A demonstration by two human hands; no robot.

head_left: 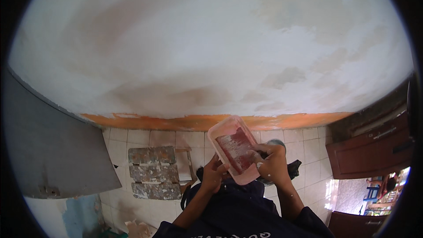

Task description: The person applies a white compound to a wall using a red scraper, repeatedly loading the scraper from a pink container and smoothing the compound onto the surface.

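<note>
Pink tray (225, 125) sits between left hand (213, 176) and right hand (273, 164).

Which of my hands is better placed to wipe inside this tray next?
Probably your right hand: it reaches over the inside of the tray. Your left hand is at its lower left edge, apparently gripping it, so seems better suited to steadying.
</note>
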